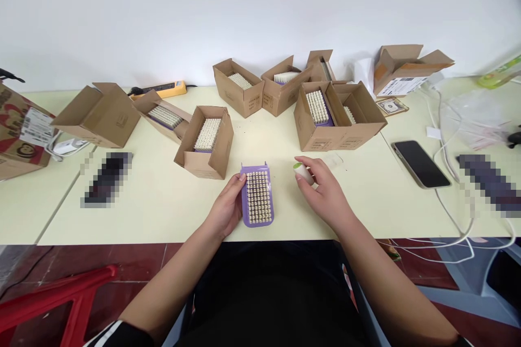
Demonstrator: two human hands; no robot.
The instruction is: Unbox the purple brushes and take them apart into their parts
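Observation:
My left hand point(226, 206) grips the side of a purple scrubbing brush point(258, 198), which lies on the cream table with its pale bristles facing up. My right hand point(325, 190), a short way to its right, holds a small white cylinder point(303, 172) with a green end between fingers and thumb. Part of the cylinder is hidden by my fingers. Open cardboard boxes point(207, 143) holding similar brushes stand just beyond my hands.
Several more open cardboard boxes point(336, 116) stand along the back of the table. A black smartphone point(421, 164), white cables point(451, 217), a yellow power strip point(158, 89) and two pixelated objects point(108, 179) lie about. A red stool point(57, 298) stands on the floor below the table's front edge.

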